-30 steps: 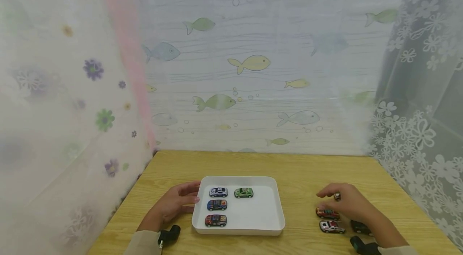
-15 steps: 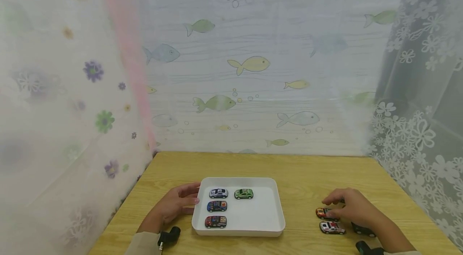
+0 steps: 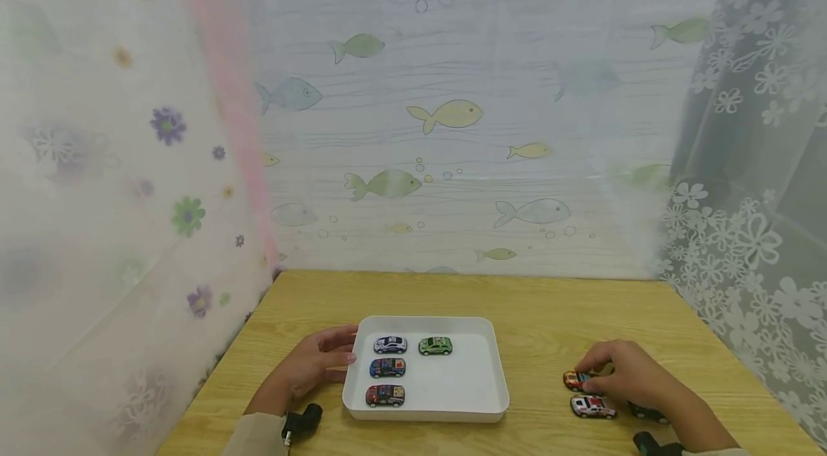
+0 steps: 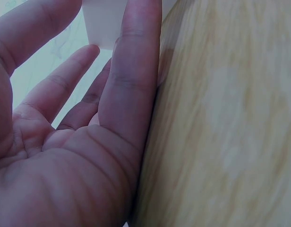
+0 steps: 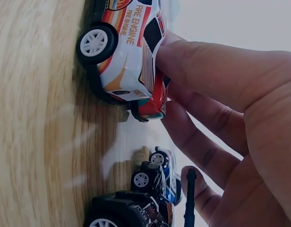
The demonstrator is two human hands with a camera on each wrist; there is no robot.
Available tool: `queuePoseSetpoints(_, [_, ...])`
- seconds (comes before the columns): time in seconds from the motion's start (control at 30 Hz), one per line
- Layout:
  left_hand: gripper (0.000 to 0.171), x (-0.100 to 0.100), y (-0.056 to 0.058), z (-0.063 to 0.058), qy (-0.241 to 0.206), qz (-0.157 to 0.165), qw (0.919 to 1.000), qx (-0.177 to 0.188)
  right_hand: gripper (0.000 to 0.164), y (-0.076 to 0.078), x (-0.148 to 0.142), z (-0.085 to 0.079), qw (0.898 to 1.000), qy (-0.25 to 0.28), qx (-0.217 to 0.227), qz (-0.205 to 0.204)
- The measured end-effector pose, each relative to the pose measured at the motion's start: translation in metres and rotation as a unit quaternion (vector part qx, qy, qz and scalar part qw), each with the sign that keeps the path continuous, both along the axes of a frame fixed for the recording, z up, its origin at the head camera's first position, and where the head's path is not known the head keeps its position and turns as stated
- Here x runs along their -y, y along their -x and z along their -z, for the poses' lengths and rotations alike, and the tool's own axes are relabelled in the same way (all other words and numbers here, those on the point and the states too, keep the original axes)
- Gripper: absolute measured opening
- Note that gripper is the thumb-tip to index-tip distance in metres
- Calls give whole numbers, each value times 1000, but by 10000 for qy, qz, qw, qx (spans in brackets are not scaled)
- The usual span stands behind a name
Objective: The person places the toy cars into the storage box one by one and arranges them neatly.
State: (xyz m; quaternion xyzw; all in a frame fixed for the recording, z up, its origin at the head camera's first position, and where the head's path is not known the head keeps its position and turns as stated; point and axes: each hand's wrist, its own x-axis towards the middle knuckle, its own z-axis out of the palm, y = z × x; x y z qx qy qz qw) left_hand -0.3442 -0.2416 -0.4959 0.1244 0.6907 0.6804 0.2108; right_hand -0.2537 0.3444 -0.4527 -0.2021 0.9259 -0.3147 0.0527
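My right hand (image 3: 633, 373) pinches a red and orange toy car (image 3: 573, 380) on the table, thumb on the near side and index finger on the far side. Part of that car is covered by the fingers. Just in front of it stands a white toy car (image 5: 126, 66) marked "FIRE ENGINE". My left hand (image 3: 313, 363) rests its edge on the table, fingers extended along the left wall of a white tray (image 3: 426, 415). In the tray are a white car (image 3: 390, 345), a blue car (image 3: 388, 368), a dark red car (image 3: 385, 395) and a green car (image 3: 436, 346).
A black toy car (image 3: 646, 413) stands under my right wrist, partly hidden. The right wrist view shows another black car (image 5: 148, 179) and a blue and white car (image 5: 171, 182) beyond it. A patterned curtain (image 3: 452, 190) hangs behind the wooden table (image 3: 536, 305).
My right hand has come down slightly toward the near side and its thumb and index finger have closed on the red and orange car. The left hand and tray have stayed put.
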Motion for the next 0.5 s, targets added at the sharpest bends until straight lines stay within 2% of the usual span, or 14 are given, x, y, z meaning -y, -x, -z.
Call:
queuePoseSetpoints(0.27, [71,0,1,0,9,-16,10000,5,22,4,3,4,9999,53,-110,-112])
queuePoseSetpoints(0.5, [70,-1,0,0,-33,-13,10000,-32,21,9,12,6,9997,-79,-223,-37])
